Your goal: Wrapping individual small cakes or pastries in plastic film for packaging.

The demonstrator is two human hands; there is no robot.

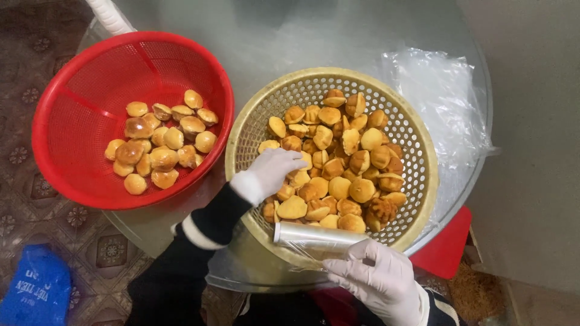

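Observation:
My left hand (270, 172), in a white glove, reaches into a beige perforated basket (417, 139) and rests on the heap of small golden-brown cakes (344, 163), fingers curled over one; whether it grips it I cannot tell. My right hand (377, 278), also gloved, holds a small clear plastic bag (314, 235) at the basket's near rim, its mouth held open toward the cakes. A red perforated basket (78, 90) to the left holds a smaller pile of the same cakes (160, 142).
Both baskets sit on a round glass tabletop (272, 36). A stack of clear plastic bags (444, 99) lies at the right. A red stool (447, 247) shows below the table, a blue bag (33, 293) on the patterned floor at lower left.

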